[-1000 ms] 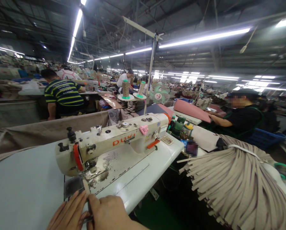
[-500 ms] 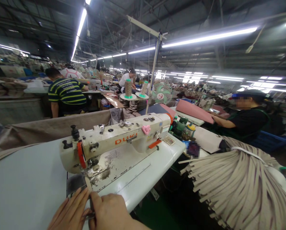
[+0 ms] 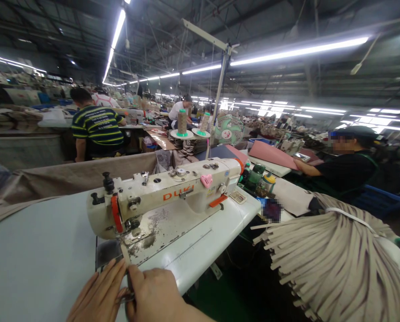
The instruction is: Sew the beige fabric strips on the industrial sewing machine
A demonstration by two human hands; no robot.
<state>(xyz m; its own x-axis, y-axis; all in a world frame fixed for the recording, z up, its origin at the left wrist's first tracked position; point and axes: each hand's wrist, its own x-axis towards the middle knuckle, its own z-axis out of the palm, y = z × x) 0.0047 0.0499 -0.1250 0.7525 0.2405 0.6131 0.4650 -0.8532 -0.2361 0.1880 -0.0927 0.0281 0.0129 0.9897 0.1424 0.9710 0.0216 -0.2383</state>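
Observation:
A white sewing machine (image 3: 173, 192) with orange parts stands on a pale table. Below its needle area a narrow beige strip (image 3: 125, 254) runs toward me. My left hand (image 3: 101, 293) lies flat at the left of the strip, its fingers stretched forward and close together. My right hand (image 3: 154, 290) is closed at the strip's right side, thumb and fingers pressed around the strip's near end. A small metal object (image 3: 125, 295), partly hidden, shows between the two hands.
A large tied bundle of beige strips (image 3: 334, 255) lies at the right. Thread cones (image 3: 182, 123) and a green fan (image 3: 229, 129) stand behind the machine. One person (image 3: 97, 129) sits at the back left, another (image 3: 347, 165) at the right.
The whole view has shifted slightly, so things appear a little further right. Both hands keep nearly the same pose beside the strip.

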